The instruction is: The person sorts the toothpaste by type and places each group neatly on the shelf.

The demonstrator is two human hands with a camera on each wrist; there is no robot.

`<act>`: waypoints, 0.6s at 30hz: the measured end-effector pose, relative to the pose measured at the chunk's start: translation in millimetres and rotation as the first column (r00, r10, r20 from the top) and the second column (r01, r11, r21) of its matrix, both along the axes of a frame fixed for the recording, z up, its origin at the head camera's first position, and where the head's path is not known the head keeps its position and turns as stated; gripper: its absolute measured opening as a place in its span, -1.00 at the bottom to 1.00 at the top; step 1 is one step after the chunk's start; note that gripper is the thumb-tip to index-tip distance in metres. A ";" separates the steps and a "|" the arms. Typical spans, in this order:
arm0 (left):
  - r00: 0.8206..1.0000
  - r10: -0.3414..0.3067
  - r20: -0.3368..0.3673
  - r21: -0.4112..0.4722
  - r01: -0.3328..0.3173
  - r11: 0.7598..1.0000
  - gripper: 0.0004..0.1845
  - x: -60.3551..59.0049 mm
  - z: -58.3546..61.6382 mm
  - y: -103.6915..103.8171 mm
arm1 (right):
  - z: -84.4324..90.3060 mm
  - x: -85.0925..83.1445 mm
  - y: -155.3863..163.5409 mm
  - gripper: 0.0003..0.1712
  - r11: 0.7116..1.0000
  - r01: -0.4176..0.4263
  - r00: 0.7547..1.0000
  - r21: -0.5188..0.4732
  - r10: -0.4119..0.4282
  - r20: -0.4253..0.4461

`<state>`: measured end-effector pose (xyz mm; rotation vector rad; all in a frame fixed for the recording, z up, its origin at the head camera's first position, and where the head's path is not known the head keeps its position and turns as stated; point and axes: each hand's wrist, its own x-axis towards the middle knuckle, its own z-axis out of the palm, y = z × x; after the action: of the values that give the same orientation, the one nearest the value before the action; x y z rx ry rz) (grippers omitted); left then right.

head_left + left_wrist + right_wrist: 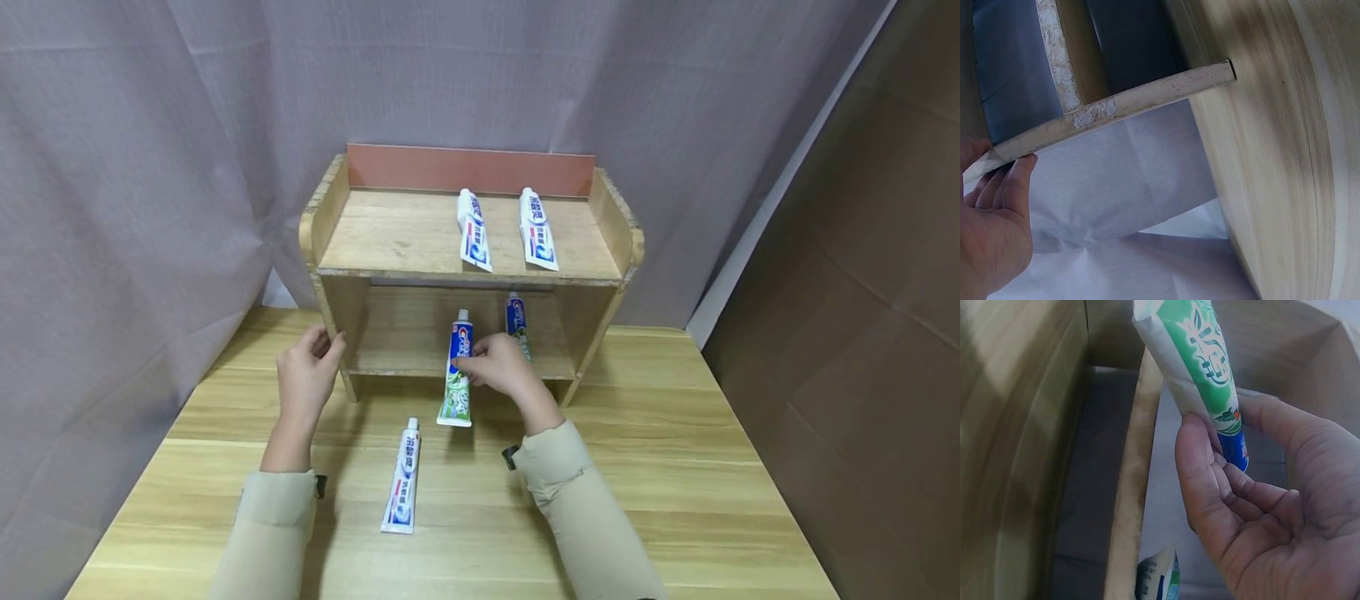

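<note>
My right hand [501,363] pinches a blue, white and green toothpaste tube [459,383] at the front of the lower shelf. Its cap points toward the back, and in the right wrist view the thumb and fingers close round the tube [1200,369]. At the left side panel of the small wooden rack [330,325], my left hand [307,371] grips the front edge; the left wrist view puts thumb and fingers on either side of the panel [1141,97]. A second blue-green toothpaste tube [516,317] lies on the lower shelf, partly behind my right hand.
Two white-and-blue toothpaste tubes, one left [474,229] and one right [537,229], lie on the top shelf. Another white toothpaste tube [402,479] lies on the wooden table [705,483] before the rack. Grey cloth [450,75] hangs behind; a brown panel [847,292] stands right.
</note>
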<state>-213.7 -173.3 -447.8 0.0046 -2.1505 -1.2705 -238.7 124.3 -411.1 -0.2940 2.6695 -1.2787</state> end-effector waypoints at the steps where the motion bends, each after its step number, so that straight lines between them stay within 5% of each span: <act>1: 1.000 0.001 -0.001 -0.001 -0.001 1.000 -0.80 0.0 0.0 -0.1 | 0.6 -3.5 0.6 -0.66 1.000 0.005 1.000 -0.009 -0.005 0.003; 18: 1.000 0.009 -0.009 0.006 -0.009 1.000 -0.81 0.2 0.1 0.4 | 2.1 -41.6 1.8 -0.65 0.999 0.035 0.998 0.027 -0.036 0.047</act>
<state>-213.6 -172.9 -447.8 0.0110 -2.1372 -1.2697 -280.4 126.1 -409.0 -0.2113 2.6611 -1.2431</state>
